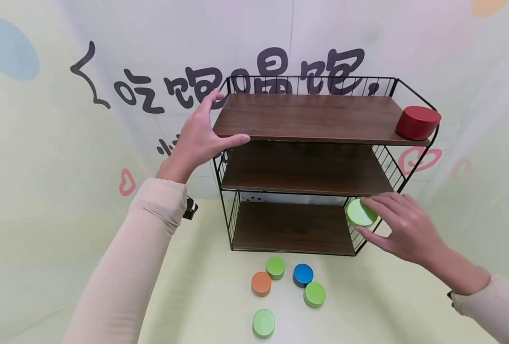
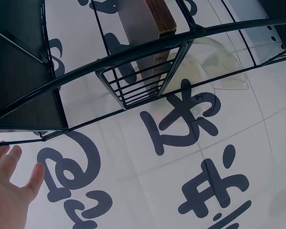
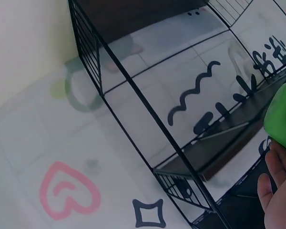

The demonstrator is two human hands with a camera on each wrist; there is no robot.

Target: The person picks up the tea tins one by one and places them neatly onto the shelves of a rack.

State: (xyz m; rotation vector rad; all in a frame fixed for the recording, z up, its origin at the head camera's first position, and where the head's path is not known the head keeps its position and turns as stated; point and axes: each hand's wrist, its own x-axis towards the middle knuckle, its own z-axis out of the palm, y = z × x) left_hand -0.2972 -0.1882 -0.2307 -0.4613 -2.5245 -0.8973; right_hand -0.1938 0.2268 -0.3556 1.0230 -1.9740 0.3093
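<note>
My right hand [image 1: 409, 229] pinches a light green round tin [image 1: 361, 212] between thumb and fingers, in front of the right side of a three-tier shelf rack [image 1: 297, 181]. In the right wrist view, the green tin [image 3: 282, 117] shows at the right edge, above the fingers. My left hand [image 1: 198, 136] is spread at the left end of the top board, thumb along its front edge and fingers by the side frame. The left wrist view has that hand [image 2: 9, 191] beside the black wire frame [image 2: 148, 50]. A red round tin [image 1: 418, 123] stands on the top board's right end.
On the pale table before the rack are an orange tin [image 1: 261, 284], a blue tin [image 1: 303, 274] and green tins, one near the rack [image 1: 275, 267], one touching the blue [image 1: 314, 294], one nearest me [image 1: 264, 323]. A printed curtain [image 1: 151, 48] hangs behind.
</note>
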